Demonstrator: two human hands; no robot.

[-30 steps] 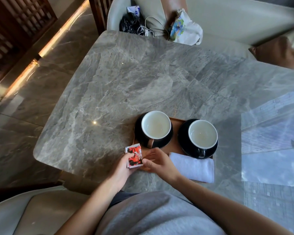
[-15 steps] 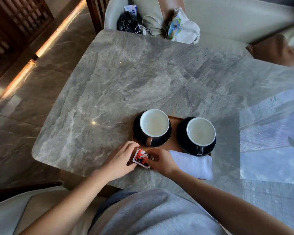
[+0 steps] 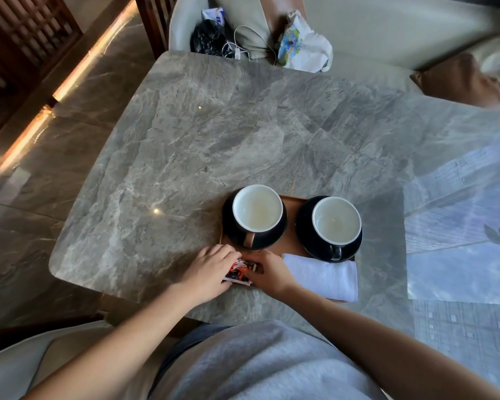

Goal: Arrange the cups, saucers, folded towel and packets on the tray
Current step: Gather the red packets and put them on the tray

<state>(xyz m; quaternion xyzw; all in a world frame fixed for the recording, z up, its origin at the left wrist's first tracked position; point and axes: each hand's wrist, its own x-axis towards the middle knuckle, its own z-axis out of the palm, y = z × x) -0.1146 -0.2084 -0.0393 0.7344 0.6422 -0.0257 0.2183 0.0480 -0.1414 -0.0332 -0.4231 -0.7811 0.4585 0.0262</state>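
Note:
A brown wooden tray [image 3: 291, 235] lies near the table's front edge. On it stand two black cups with white insides, the left cup [image 3: 257, 212] and the right cup [image 3: 336, 220], each on a black saucer [image 3: 306, 241]. A folded white towel [image 3: 324, 277] lies along the tray's front right. Red and white packets [image 3: 241, 272] lie flat at the tray's front left corner. My left hand [image 3: 207, 272] and my right hand [image 3: 270, 272] flank the packets, and the fingers of both hands pinch them from either side.
The grey marble table [image 3: 214, 145] stretches far beyond the tray. A chair at the far side holds a black bag [image 3: 208, 37], a white cable and a printed bag [image 3: 303, 46]. A brown cushion [image 3: 462, 82] lies at the back right. Window reflections cover the table's right part.
The packets came down from upright in my left hand to flat on the tray's front left corner. Both hands lowered with them and closed in on either side.

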